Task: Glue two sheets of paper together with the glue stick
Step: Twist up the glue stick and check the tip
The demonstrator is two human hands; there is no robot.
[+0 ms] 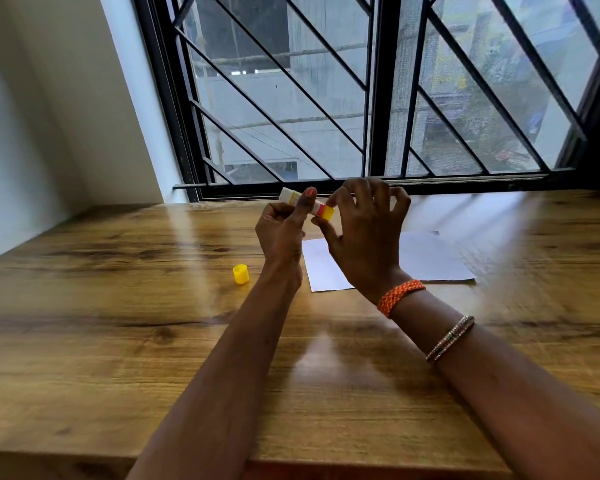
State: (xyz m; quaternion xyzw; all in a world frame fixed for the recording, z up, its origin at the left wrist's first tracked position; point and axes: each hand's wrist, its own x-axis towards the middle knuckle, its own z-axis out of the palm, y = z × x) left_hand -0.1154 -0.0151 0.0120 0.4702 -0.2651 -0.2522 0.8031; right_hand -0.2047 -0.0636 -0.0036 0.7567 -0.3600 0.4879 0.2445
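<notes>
The glue stick (321, 208), white with a red band and a yellow base, is held sideways in the air above the table. My left hand (283, 232) grips its body, thumb across the front. My right hand (364, 233) pinches the yellow base end with thumb and fingers. The stick's open end points left. Its yellow cap (240, 274) lies on the table to the left of my left wrist. White paper (430, 258) lies flat on the table behind my hands, partly hidden by them; I cannot tell how many sheets.
The wooden table (118, 306) stretches wide, with its near edge at the bottom. A barred window (361, 98) runs along the far side. A white wall (49, 116) stands at the left.
</notes>
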